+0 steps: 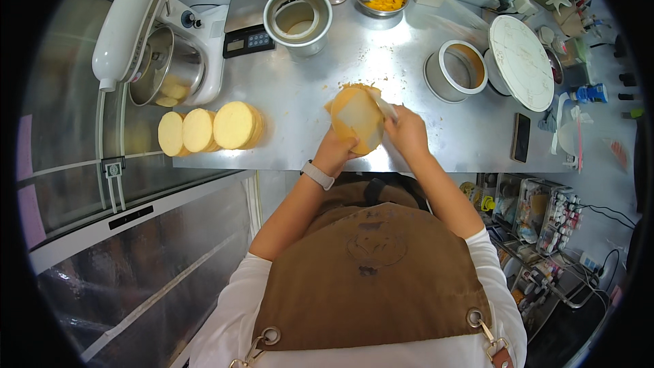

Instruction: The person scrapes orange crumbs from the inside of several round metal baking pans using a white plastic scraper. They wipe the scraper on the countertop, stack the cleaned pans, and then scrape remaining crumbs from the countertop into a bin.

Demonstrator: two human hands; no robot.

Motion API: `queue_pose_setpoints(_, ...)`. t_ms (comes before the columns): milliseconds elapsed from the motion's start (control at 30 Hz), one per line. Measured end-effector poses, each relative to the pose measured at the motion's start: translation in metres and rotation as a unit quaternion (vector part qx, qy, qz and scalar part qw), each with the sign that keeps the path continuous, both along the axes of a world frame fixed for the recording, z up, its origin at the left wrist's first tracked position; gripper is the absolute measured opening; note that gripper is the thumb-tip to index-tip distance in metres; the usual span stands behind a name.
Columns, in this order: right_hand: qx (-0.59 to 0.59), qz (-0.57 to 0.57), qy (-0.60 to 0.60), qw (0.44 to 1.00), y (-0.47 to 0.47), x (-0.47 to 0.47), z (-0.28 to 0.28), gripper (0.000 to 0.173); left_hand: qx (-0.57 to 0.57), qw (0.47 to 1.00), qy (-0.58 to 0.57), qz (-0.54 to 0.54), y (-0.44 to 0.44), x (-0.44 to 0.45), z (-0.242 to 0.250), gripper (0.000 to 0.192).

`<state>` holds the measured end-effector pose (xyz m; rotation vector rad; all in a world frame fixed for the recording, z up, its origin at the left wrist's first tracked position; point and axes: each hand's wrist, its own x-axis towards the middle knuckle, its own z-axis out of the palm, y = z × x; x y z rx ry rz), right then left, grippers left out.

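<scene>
My left hand [335, 151] holds a round cake layer [343, 135] from below, tilted over the steel worktop [301, 112]. A pale sheet of baking paper covers part of its face. At its right edge, my right hand [407, 130] grips a pale, flat piece, either the paper's edge or a scraper; I cannot tell which. Brown crumbs lie on the steel just beyond the cake. Off to the left, several round yellow cake layers [234, 125] lean in overlapping stacks near the front edge.
A stand mixer [127, 25] and a kitchen scale [249, 42] stand left. Toward the back are a round cake tin [305, 47] and a bowl of orange fruit pieces [384, 0]. To the right are another tin [443, 79], a cake turntable [521, 64] and a phone [520, 138].
</scene>
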<state>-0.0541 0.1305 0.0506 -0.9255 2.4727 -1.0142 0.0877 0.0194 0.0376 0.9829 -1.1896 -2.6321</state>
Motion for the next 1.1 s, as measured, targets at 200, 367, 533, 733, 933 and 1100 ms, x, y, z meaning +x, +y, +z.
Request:
queue_pose_setpoints(200,-0.090,0.104,0.085,0.987,-0.015,0.028,0.000,0.025,-0.060,0.996,0.016,-0.056,-0.001,-0.009,0.004,0.060)
queue_pose_setpoints(367,-0.045,0.084,0.102,0.990,-0.019,0.019,0.015,0.020,-0.053,0.996,0.009,-0.065,0.002,-0.008,0.005,0.063)
queue_pose_setpoints(533,0.012,0.051,0.060,0.997,-0.014,0.023,0.022,0.025,-0.072,0.994,0.030,-0.076,0.001,-0.006,0.004,0.058)
queue_pose_setpoints(733,-0.030,0.092,0.142,0.985,-0.017,0.013,0.001,0.018,-0.079,0.992,0.028,-0.099,-0.001,-0.002,0.003,0.058)
queue_pose_setpoints(933,0.054,0.042,0.066,0.995,-0.016,0.017,0.028,0.021,-0.060,0.996,0.013,-0.071,-0.002,0.001,0.011,0.061)
queue_pose_setpoints(1100,-0.020,0.121,0.096,0.988,-0.014,0.024,0.030,0.024,-0.058,0.995,0.020,-0.079,-0.009,-0.003,0.016,0.058)
